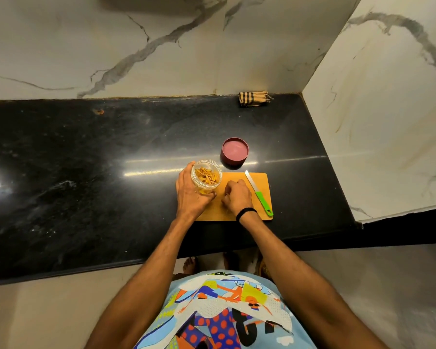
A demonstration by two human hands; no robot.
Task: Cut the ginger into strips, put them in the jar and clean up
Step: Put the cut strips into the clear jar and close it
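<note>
Done: ginger strips point(207, 175) in jar point(199, 183), knife point(258, 193) down on board point(237, 177) | left hand point(190, 195) grips jar, right hand point(237, 197) curled on board, hold unclear | todo: lid point(235, 152) behind board, cleanup.

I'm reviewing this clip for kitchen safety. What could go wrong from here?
1. The open jar, apparently tilted in the left hand at the cutting board's left edge, could spill its ginger strips onto the counter.
2. The knife lies uncovered on the board close beside the right hand; a sideways sweep might nick a finger or knock the knife off the board.
</note>
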